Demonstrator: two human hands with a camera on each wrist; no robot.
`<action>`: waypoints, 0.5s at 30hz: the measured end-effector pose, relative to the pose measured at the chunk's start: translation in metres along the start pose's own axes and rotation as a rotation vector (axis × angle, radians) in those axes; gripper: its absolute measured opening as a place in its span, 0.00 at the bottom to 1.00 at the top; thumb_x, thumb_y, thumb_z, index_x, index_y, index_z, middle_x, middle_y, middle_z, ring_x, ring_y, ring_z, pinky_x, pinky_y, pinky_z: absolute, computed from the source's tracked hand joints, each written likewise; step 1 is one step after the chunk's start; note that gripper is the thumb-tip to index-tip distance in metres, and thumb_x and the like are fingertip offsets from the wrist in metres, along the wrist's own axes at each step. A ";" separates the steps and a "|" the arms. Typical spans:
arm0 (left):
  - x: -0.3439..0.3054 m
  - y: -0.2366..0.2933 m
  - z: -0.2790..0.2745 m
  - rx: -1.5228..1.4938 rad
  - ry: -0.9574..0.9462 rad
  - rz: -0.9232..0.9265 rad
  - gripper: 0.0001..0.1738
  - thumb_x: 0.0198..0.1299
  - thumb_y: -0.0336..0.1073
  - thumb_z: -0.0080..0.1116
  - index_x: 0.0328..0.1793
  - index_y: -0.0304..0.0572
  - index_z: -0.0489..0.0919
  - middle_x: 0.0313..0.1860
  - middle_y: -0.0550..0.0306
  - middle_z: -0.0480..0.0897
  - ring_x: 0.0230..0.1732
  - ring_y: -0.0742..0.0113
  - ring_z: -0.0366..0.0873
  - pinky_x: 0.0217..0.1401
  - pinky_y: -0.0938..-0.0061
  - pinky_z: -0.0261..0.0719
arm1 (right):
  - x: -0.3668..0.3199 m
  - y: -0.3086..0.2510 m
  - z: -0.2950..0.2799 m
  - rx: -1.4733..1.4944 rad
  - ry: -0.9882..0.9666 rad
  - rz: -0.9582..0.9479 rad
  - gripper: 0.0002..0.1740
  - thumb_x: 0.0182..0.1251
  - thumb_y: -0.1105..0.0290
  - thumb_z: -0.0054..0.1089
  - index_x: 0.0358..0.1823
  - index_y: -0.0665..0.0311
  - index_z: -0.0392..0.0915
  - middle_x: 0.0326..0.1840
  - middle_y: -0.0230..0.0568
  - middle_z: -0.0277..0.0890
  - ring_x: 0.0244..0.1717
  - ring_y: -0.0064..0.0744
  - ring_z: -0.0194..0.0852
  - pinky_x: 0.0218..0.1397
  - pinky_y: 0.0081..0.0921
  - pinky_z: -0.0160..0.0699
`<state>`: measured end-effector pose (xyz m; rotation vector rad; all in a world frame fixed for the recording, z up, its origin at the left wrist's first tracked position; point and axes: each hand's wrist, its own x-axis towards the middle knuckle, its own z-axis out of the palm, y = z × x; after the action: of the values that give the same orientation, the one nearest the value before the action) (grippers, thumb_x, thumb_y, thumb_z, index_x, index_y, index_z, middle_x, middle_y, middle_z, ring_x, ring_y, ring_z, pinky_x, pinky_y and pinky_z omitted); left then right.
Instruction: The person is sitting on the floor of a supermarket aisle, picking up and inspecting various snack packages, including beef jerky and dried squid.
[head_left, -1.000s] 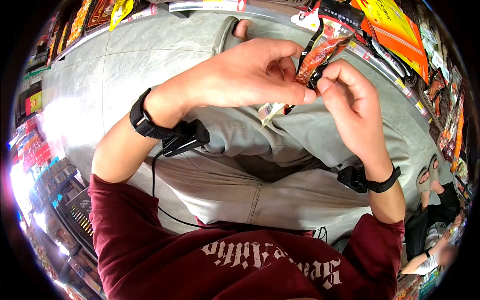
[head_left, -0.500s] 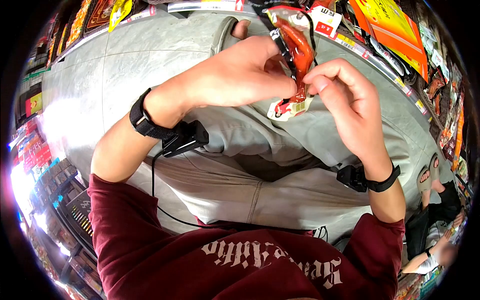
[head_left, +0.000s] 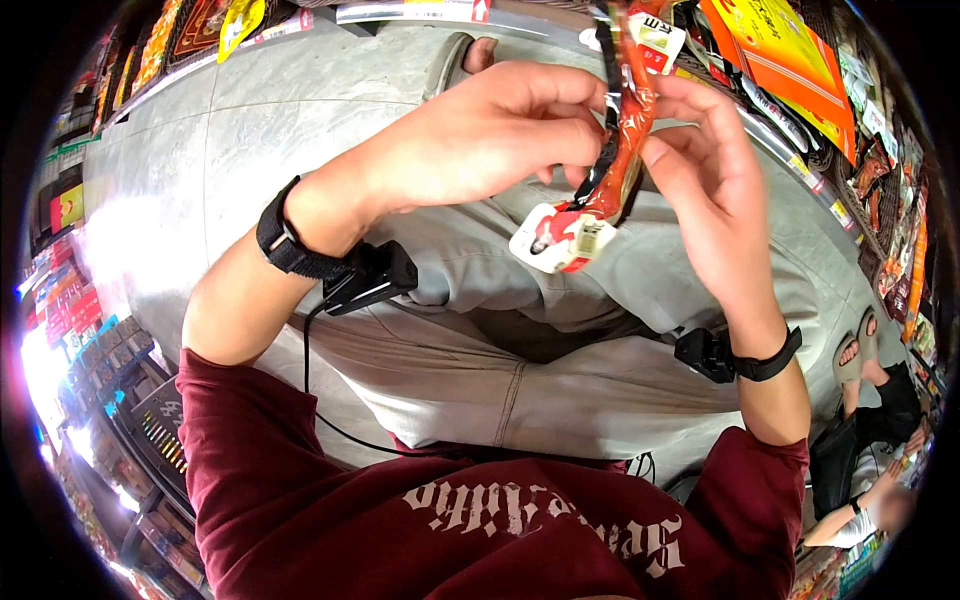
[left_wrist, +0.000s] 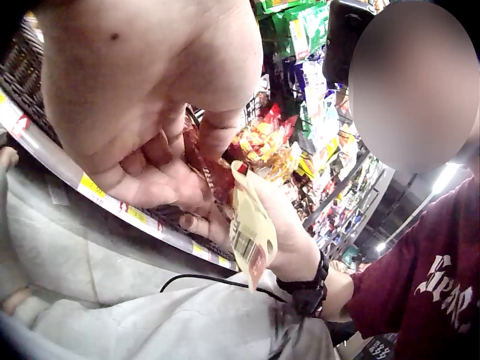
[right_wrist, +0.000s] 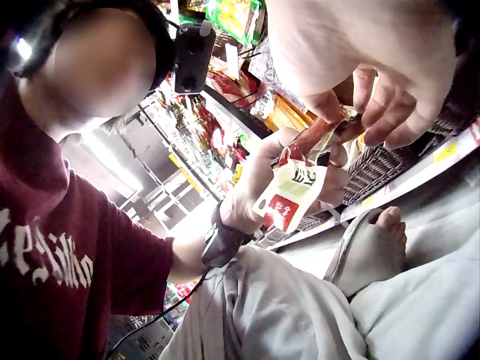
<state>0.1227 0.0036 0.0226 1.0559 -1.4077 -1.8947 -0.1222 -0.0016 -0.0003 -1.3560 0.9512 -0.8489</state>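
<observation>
In the head view a narrow, glossy, reddish-brown snack packet with a black edge stands nearly upright between both hands. Its cream-and-red label end, marked with a barcode, sticks out below the fingers. My left hand holds the black edge between thumb and fingers. From the other side my right hand pinches the packet, index finger high and thumb lower. Left wrist view: the cream label hangs in front of the right hand. In the right wrist view the left hand is curled behind the label.
Ahead runs a low shelf edge with price tags. Orange snack bags lie in woven baskets at the upper right. Grey-trousered legs are folded below the hands on the tiled floor. Another person is at the right.
The packet has been turned about between the hands; its label end has swung out to the lower left. My right fingers have spread and moved up along its side.
</observation>
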 end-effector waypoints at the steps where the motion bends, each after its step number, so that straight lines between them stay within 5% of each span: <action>1: 0.000 -0.001 0.000 -0.014 -0.001 0.001 0.14 0.75 0.36 0.58 0.58 0.35 0.84 0.41 0.62 0.87 0.42 0.76 0.82 0.49 0.78 0.79 | 0.000 0.000 0.001 0.017 -0.031 0.019 0.25 0.75 0.79 0.66 0.71 0.64 0.72 0.60 0.40 0.76 0.50 0.23 0.80 0.59 0.25 0.80; 4: -0.003 0.008 -0.005 -0.011 -0.027 -0.028 0.18 0.75 0.32 0.57 0.66 0.34 0.82 0.48 0.61 0.86 0.43 0.74 0.79 0.52 0.77 0.78 | -0.001 -0.001 0.002 0.025 -0.038 0.011 0.26 0.74 0.79 0.66 0.71 0.64 0.72 0.61 0.41 0.76 0.51 0.24 0.80 0.60 0.25 0.80; 11: -0.002 0.009 -0.001 0.071 -0.007 -0.033 0.18 0.77 0.34 0.57 0.67 0.35 0.83 0.46 0.61 0.86 0.44 0.74 0.79 0.52 0.77 0.78 | 0.000 -0.002 0.001 0.015 -0.035 -0.017 0.27 0.74 0.80 0.66 0.72 0.63 0.72 0.63 0.42 0.74 0.50 0.23 0.81 0.59 0.25 0.80; 14: -0.002 0.006 -0.001 0.011 0.015 0.001 0.12 0.77 0.39 0.60 0.53 0.37 0.85 0.40 0.66 0.85 0.39 0.80 0.78 0.48 0.79 0.77 | 0.000 0.000 0.000 0.004 -0.018 -0.031 0.27 0.73 0.81 0.67 0.71 0.63 0.72 0.63 0.41 0.74 0.49 0.22 0.80 0.58 0.24 0.80; 15: -0.001 0.006 -0.003 0.055 -0.010 -0.024 0.14 0.79 0.38 0.59 0.61 0.37 0.84 0.44 0.65 0.86 0.41 0.80 0.78 0.49 0.80 0.77 | 0.001 0.001 -0.001 -0.009 -0.009 -0.046 0.26 0.73 0.81 0.67 0.70 0.63 0.72 0.62 0.41 0.74 0.48 0.22 0.80 0.57 0.24 0.80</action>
<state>0.1257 0.0013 0.0287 1.0956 -1.4672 -1.8905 -0.1224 -0.0025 -0.0011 -1.3927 0.9209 -0.8735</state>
